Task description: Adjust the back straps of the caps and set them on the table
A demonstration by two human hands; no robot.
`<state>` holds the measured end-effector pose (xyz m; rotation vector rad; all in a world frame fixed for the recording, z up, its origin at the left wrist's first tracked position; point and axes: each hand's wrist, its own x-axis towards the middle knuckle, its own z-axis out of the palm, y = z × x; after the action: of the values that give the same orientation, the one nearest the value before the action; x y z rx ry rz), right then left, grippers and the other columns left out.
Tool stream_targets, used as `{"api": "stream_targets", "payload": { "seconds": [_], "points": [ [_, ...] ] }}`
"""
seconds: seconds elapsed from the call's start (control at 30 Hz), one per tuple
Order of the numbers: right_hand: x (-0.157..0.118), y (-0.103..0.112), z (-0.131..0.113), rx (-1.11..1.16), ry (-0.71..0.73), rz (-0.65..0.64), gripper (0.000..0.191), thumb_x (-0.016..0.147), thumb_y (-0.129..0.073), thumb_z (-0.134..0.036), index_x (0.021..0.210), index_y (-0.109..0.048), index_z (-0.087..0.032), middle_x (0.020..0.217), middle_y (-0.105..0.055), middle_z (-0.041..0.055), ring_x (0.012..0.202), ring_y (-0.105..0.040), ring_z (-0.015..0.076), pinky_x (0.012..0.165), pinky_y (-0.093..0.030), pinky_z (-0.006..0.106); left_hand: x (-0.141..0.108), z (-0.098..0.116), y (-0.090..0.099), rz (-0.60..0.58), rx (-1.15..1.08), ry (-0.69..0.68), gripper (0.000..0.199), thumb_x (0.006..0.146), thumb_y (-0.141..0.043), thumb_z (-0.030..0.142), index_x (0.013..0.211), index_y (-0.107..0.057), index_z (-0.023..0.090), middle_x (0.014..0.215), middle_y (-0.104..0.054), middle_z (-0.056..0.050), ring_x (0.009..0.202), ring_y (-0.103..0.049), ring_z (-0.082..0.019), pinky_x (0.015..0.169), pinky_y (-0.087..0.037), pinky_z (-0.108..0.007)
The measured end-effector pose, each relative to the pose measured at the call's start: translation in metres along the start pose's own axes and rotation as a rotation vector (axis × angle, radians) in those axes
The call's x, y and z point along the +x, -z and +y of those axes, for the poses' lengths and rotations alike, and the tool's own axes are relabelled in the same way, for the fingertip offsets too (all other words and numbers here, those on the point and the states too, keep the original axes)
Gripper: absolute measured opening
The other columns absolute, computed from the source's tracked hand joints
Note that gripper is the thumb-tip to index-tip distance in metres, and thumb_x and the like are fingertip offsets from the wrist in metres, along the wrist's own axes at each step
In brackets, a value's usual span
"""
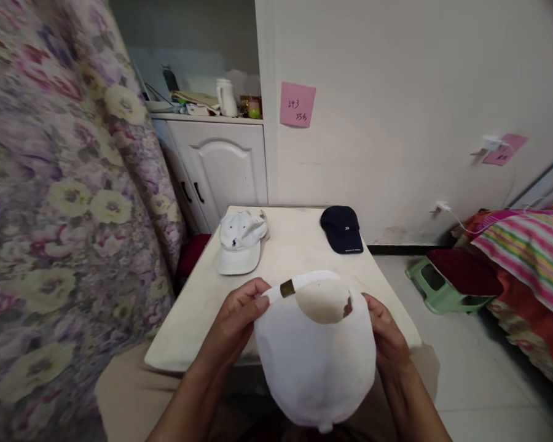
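Note:
A white baseball cap (316, 368) hangs between my two hands over the near edge of the table, its back strap and metal buckle (287, 288) toward the far side. My left hand (239, 313) pinches the strap end left of the buckle. On the other side, my right hand (387, 331) grips the cap's edge, with some fingers hidden behind the cloth. A fingertip shows through the back opening. Farther off on the table lie a pale cap (242, 242) with a small dark logo, at left, and a navy cap (341, 229), at right.
The cream-topped table (295, 236) stands against the wall. A floral curtain (74, 215) hangs close on the left. To the right are a green stool (435, 285) with a dark red top and a bed with a striped cover (534, 245). A white cabinet (225, 162) is behind.

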<state>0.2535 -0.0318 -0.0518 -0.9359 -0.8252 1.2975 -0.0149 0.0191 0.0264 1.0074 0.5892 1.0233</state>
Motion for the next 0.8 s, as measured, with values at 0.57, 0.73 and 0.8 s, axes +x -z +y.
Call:
{"api": "stream_targets", "payload": {
  "seconds": [0.57,0.73,0.8],
  "points": [
    [-0.02,0.026,0.002,-0.064,-0.079,-0.001,0.04,0.064,-0.075,-0.058,0.072,-0.06,-0.023,0.074,-0.065,0.0072,0.06,-0.049,0.0203,0.057,-0.036,0.031,-0.02,-0.018,0.0,-0.089,0.243,0.211,0.033,0.076,-0.076,0.047,0.082,-0.068,0.016,0.067,-0.06,-0.001,0.056,-0.047,-0.011,0.051,-0.032,-0.019],
    [-0.021,0.026,0.001,-0.039,-0.067,0.002,0.04,0.063,-0.075,-0.059,0.066,-0.058,-0.023,0.071,-0.059,0.0057,0.06,-0.047,0.0199,0.057,-0.036,0.031,-0.024,-0.018,0.003,-0.151,0.27,0.268,0.038,0.069,-0.08,0.05,0.083,-0.069,0.016,0.069,-0.061,-0.002,0.058,-0.049,-0.013,0.05,-0.034,-0.019],
    [-0.021,0.027,0.004,-0.011,-0.062,0.003,0.04,0.064,-0.076,-0.058,0.065,-0.058,-0.023,0.07,-0.055,0.0042,0.059,-0.045,0.0189,0.056,-0.034,0.03,-0.024,-0.017,0.005,-0.155,0.286,0.277,0.034,0.072,-0.078,0.047,0.082,-0.068,0.016,0.068,-0.06,-0.001,0.057,-0.048,-0.012,0.05,-0.034,-0.019]
  ]
}}
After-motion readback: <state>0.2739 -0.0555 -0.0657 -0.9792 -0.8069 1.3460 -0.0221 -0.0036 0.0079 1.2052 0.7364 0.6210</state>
